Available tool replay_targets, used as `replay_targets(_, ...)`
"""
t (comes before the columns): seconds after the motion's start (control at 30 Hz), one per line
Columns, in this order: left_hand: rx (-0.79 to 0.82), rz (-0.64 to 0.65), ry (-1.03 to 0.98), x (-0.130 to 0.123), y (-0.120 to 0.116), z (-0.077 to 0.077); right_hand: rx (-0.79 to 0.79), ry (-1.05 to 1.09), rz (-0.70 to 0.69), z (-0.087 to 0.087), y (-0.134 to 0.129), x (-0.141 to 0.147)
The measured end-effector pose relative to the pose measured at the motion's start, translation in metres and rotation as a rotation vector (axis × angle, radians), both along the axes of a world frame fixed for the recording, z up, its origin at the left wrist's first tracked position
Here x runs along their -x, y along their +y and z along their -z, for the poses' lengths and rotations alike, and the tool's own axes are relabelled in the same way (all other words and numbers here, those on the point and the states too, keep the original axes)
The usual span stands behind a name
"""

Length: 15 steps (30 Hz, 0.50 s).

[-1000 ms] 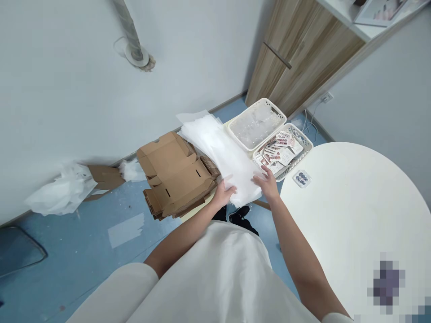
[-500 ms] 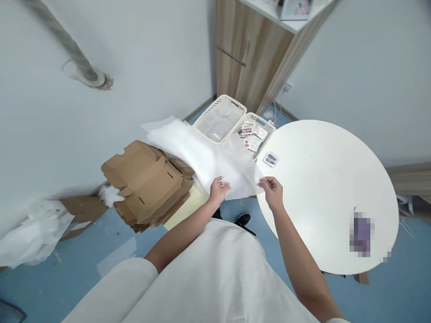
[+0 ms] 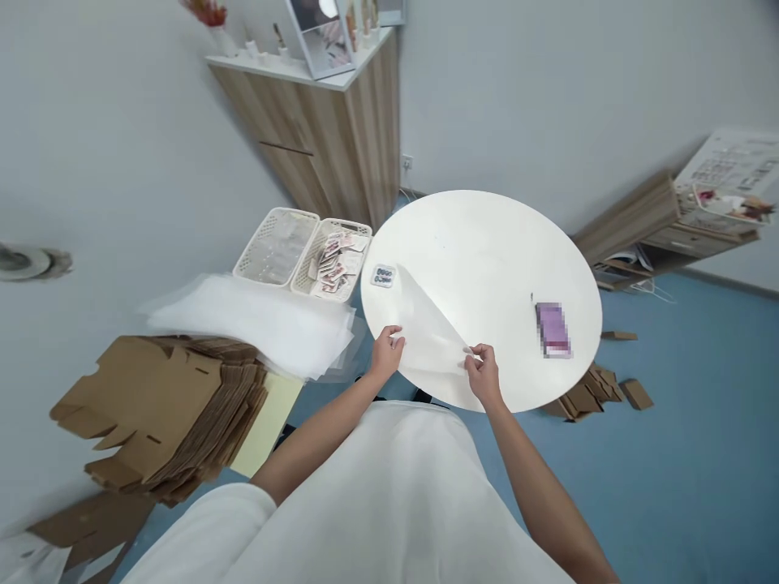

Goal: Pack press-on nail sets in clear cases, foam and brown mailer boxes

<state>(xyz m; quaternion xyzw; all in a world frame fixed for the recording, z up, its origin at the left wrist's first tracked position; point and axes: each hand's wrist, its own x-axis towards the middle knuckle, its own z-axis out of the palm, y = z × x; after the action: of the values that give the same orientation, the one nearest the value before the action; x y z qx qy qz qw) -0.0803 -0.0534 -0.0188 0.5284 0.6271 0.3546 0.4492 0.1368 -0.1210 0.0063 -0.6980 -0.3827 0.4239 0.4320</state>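
A thin translucent white sheet [image 3: 429, 332] hangs over the near left part of the round white table [image 3: 487, 243]. My right hand [image 3: 484, 371] pinches its right corner. My left hand [image 3: 388, 353] is at the sheet's left edge, thumb and forefinger curved with a gap between them; whether it grips the sheet is unclear. Just beyond the sheet, a small clear pack with dark oval pieces [image 3: 383, 276] lies on the table. Left of the table, a pile of similar white sheets [image 3: 261, 320] lies in front of two baskets.
One white basket [image 3: 243, 266] holds clear bags, the other [image 3: 298, 284] small printed packs. Flattened brown cardboard boxes [image 3: 164, 405] are stacked at the left. A blurred purple item [image 3: 553, 328] lies on the table's right. Behind stands a wooden cabinet [image 3: 365, 138].
The view has turned right. Both hands have moved from beside the sheet pile to over the table, bringing the single sheet away from the pile.
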Motion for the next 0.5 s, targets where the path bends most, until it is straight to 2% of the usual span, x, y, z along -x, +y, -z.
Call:
replay_targets(0.1, 0.029, 0.104, 0.070, -0.030, -0.001, 0.002, 0.050, 0.100, 0.072, 0.012, -0.010, -0.026)
replay_targets(0.2, 0.046, 0.127, 0.060, -0.052, -0.002, 0.003, 0.138, 0.137, 0.169, 0.025, -0.016, -0.046)
replay_targets(0.37, 0.135, 0.147, 0.029, -0.067, -0.004, 0.007, 0.210, -0.042, 0.161, 0.045, -0.019, -0.068)
replay_targets(0.5, 0.109, 0.209, 0.112, -0.070, -0.002, 0.018, 0.244, -0.244, 0.091, 0.054, -0.018, -0.076)
